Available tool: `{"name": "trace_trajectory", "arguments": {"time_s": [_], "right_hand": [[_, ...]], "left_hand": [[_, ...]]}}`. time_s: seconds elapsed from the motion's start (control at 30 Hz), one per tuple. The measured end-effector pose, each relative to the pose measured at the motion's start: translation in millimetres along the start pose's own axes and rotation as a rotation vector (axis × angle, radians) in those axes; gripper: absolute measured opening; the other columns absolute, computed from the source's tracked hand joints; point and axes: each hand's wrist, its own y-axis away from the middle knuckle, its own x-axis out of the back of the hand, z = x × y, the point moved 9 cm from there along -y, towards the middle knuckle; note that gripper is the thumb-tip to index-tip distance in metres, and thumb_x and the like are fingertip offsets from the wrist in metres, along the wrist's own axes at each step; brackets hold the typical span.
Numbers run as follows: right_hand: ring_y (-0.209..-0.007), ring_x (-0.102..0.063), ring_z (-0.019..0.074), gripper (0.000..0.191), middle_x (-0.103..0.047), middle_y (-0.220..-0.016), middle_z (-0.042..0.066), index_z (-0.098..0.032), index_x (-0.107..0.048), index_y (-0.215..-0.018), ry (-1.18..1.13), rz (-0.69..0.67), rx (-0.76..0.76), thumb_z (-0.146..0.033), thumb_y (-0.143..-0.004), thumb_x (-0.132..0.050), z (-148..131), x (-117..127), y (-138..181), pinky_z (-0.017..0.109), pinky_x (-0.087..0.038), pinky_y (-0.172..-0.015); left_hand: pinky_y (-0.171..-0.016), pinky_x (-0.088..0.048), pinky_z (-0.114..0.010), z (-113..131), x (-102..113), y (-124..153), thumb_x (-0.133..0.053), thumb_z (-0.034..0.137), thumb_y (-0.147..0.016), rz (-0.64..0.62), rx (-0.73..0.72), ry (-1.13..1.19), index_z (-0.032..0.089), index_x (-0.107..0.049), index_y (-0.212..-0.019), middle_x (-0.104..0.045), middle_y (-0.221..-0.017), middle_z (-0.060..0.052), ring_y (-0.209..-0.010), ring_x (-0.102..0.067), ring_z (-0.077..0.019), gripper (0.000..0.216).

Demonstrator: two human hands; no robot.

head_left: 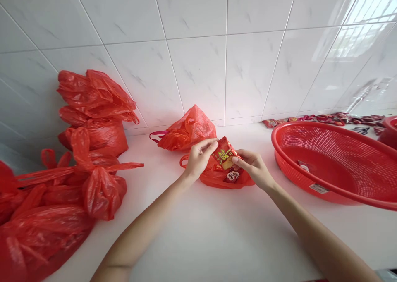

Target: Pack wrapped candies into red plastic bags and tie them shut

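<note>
Between my two hands is a red snack packet (223, 151) with yellow-green lettering and a picture of a biscuit. My left hand (200, 158) pinches its left edge, thumb on the front. My right hand (252, 166) grips the lower right corner between thumb and fingers. Just below the packet, a red plastic bag (228, 185) lies spread on the white counter with its mouth open. Inside it sit small wrapped sweets (233, 174) with white round labels. Behind my left hand slumps another red plastic bag (192, 129), a dark pink ribbon loop at its left.
Several filled, knotted red bags (102, 187) are piled on the left. A red perforated basket (310, 127) stands at the right with a small packet (302, 165) in it. Along the tiled wall (195, 75) lie many red packets (338, 118) and black-handled scissors (361, 130).
</note>
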Motion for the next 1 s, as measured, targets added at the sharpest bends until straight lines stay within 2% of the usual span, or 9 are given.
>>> {"name": "trace_trajectory", "arguments": {"time_s": [0.17, 0.3, 0.47, 0.57, 0.67, 0.7, 0.8, 0.87, 1.0], "right_hand": [[-0.086, -0.073, 0.0234, 0.047, -0.078, -0.102, 0.006, -0.022, -0.071, -0.124, 0.179, -0.060, -0.032, -0.043, -0.083, -0.075, 27, -1, -4, 0.037, -0.061, -0.073], [-0.086, -0.073, 0.0242, 0.036, -0.077, -0.102, 0.006, -0.026, -0.074, -0.116, 0.473, -0.038, 0.054, -0.028, -0.081, -0.072, 30, 1, -3, 0.040, -0.061, -0.075], [-0.127, -0.060, 0.0335, 0.040, -0.066, -0.136, 0.012, -0.025, -0.072, -0.122, 0.878, -0.049, 0.133, -0.020, -0.082, -0.065, 14, 2, -2, 0.052, -0.051, -0.104], [-0.149, -0.033, 0.0391, 0.056, -0.049, -0.155, 0.017, -0.020, -0.065, -0.135, 1.121, -0.070, 0.140, -0.022, -0.080, -0.072, 6, 8, -3, 0.062, -0.027, -0.120], [-0.155, -0.014, 0.0419, 0.065, -0.033, -0.164, 0.018, -0.021, -0.062, -0.140, 1.247, -0.123, 0.093, -0.028, -0.078, -0.079, 5, 17, -2, 0.067, -0.010, -0.123], [-0.154, -0.016, 0.0429, 0.064, -0.028, -0.166, 0.017, -0.024, -0.063, -0.140, 1.245, -0.152, 0.048, -0.029, -0.078, -0.079, 6, 22, -1, 0.067, -0.013, -0.122], [-0.146, -0.039, 0.0432, 0.060, -0.021, -0.169, 0.011, -0.032, -0.064, -0.138, 1.139, -0.272, -0.144, -0.027, -0.080, -0.076, 18, 32, 3, 0.061, -0.040, -0.113], [-0.141, -0.047, 0.0417, 0.062, -0.024, -0.168, 0.007, -0.035, -0.062, -0.139, 1.085, -0.305, -0.245, -0.027, -0.079, -0.074, 22, 38, 6, 0.056, -0.051, -0.105], [-0.142, -0.044, 0.0415, 0.065, -0.032, -0.165, 0.007, -0.035, -0.057, -0.145, 1.138, -0.257, -0.309, -0.031, -0.081, -0.071, 21, 46, 5, 0.056, -0.048, -0.106]], "left_hand": [[-0.100, -0.050, -0.042, 11, 23, -11, -0.069, 0.036, -0.079, 0.077, -0.075, -0.175, 0.018, -0.074, -0.090, -0.075, -0.104, -0.009, -0.107, -0.067, -0.0265, 0.021], [-0.107, -0.046, -0.046, 16, 24, -12, -0.065, 0.034, -0.080, -0.076, -0.087, -0.536, 0.022, -0.077, -0.086, -0.069, -0.121, -0.011, -0.122, -0.061, -0.0309, 0.018], [-0.107, -0.044, -0.047, -8, 35, -3, -0.068, 0.040, -0.077, -0.349, 0.178, -1.050, 0.025, -0.080, -0.099, -0.056, -0.145, -0.013, -0.141, -0.045, -0.0393, 0.029], [-0.088, -0.054, -0.039, -23, 50, 3, -0.075, 0.040, -0.065, -0.430, 0.373, -1.193, 0.024, -0.076, -0.112, -0.059, -0.141, -0.016, -0.131, -0.055, -0.0403, 0.050], [-0.063, -0.053, -0.030, -32, 58, 4, -0.079, 0.029, -0.050, -0.461, 0.465, -1.188, 0.023, -0.072, -0.121, -0.066, -0.130, -0.017, -0.098, -0.072, -0.0331, 0.072], [-0.058, -0.051, -0.029, -33, 59, 4, -0.078, 0.024, -0.048, -0.469, 0.472, -1.165, 0.022, -0.071, -0.122, -0.070, -0.123, -0.016, -0.082, -0.074, -0.0287, 0.075], [-0.050, -0.047, -0.027, -28, 59, 1, -0.071, 0.015, -0.049, -0.482, 0.470, -1.046, 0.022, -0.073, -0.120, -0.076, -0.090, -0.006, -0.048, -0.065, -0.0180, 0.071], [-0.051, -0.048, -0.028, -12, 61, -5, -0.069, 0.017, -0.054, -0.428, 0.407, -0.933, 0.021, -0.075, -0.114, -0.073, -0.073, -0.001, -0.046, -0.063, -0.0172, 0.060], [-0.054, -0.053, -0.028, 39, 74, -20, -0.068, 0.024, -0.063, -0.160, 0.169, -0.645, 0.019, -0.080, -0.091, -0.073, -0.073, -0.003, -0.052, -0.062, -0.0151, 0.031]]}}
